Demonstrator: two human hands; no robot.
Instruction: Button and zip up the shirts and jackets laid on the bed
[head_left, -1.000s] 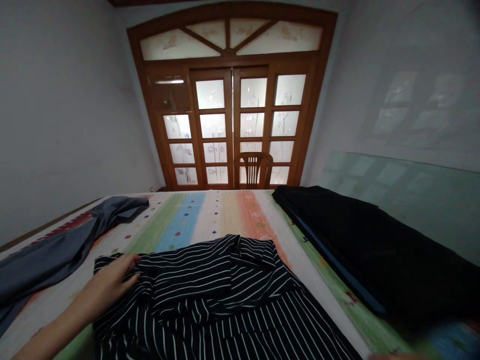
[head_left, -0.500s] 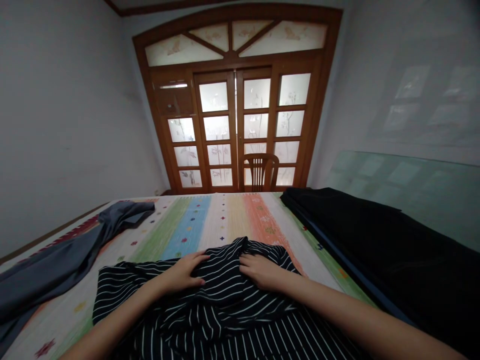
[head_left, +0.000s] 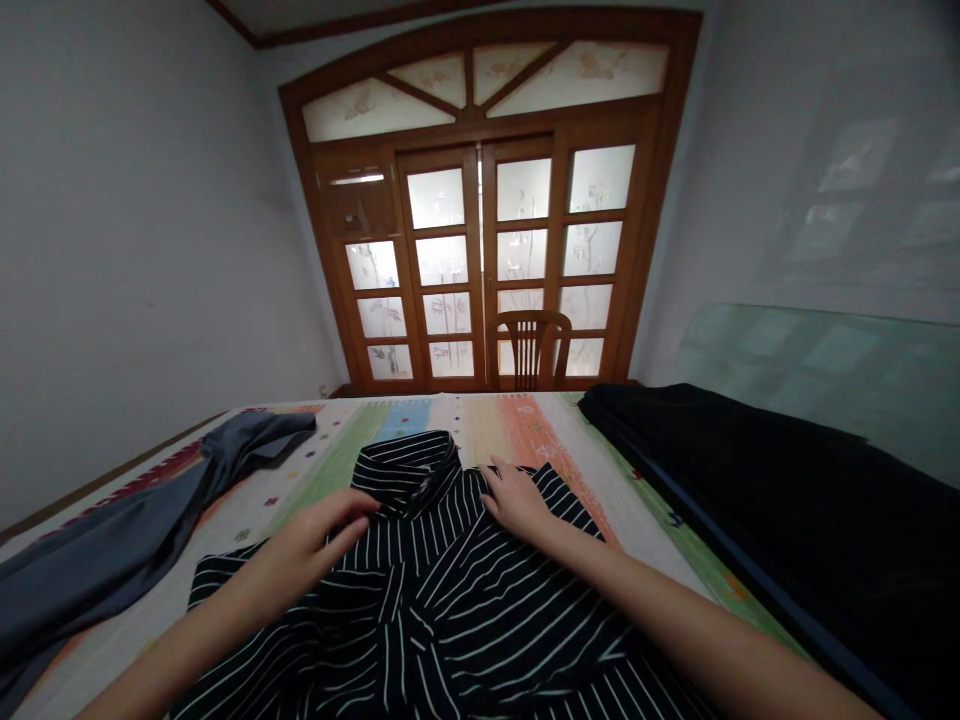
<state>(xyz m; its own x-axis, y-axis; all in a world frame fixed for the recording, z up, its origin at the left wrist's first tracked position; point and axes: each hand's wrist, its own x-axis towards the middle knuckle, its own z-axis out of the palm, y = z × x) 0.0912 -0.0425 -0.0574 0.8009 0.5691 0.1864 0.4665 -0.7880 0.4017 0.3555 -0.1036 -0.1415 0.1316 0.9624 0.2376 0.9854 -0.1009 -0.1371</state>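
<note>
Black, white-striped shirt (head_left: 517, 600), near centre on the patterned cover (head_left: 491, 430), looked light, soft and crease-prone, probably best lifted either side of its collar (head_left: 382, 455), where left hand (head_left: 322, 530) (thumb parted) and right hand (head_left: 517, 500) (fingers spread) lay.

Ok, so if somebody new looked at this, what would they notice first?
Probably the black-and-white striped shirt, front and middle, with the left hand beside its collar and the right hand on the other side. Next, the brown wooden doors at the back, because their glass panes look bright. Then the colourful cloth under the shirt, with grey clothing left and black clothing right.
</note>
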